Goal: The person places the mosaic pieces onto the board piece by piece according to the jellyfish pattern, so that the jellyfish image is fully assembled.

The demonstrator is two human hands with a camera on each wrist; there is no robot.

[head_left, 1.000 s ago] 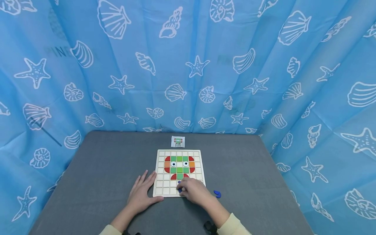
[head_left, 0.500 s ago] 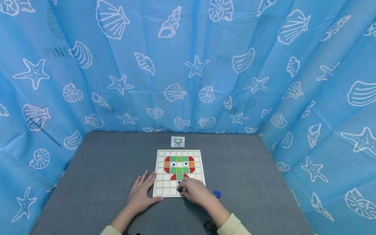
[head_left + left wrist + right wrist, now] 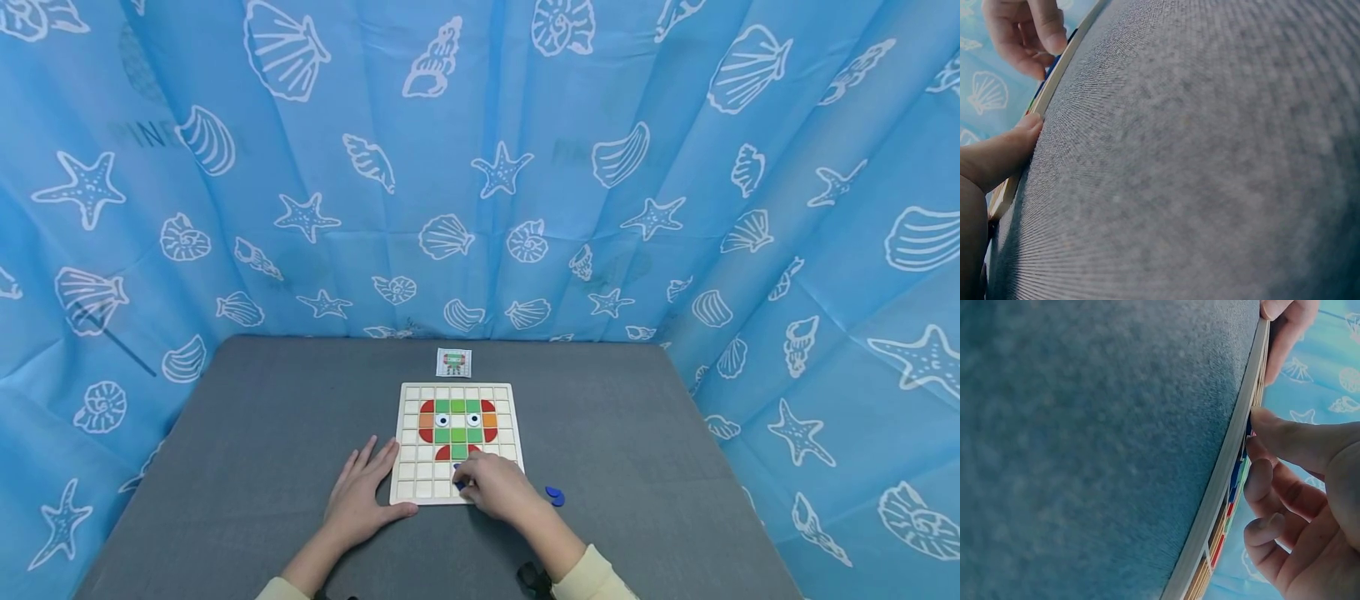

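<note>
A pale wooden grid board (image 3: 410,470) lies flat on the grey table. Coloured tiles on it form a green, red and orange figure with two round eye pieces (image 3: 442,421). My left hand (image 3: 362,502) has its fingers spread at the board's left edge, its thumb (image 3: 1013,147) against the near edge. Over the board's lower middle, my right hand (image 3: 497,487) pinches a small blue tile (image 3: 1249,424) between thumb and forefinger, at the board's surface. Another blue tile (image 3: 1234,475) shows beyond it in the right wrist view. The right hand partly covers a lower red tile.
Two loose blue tiles (image 3: 555,496) lie on the table right of the board. Behind the board is a small picture card (image 3: 453,362) with a similar figure. A blue curtain (image 3: 480,208) with white shell prints surrounds the table's back and sides.
Both hands stay nearly in place. My right fingers shift only slightly at the blue tile; the head view drifts a little.
</note>
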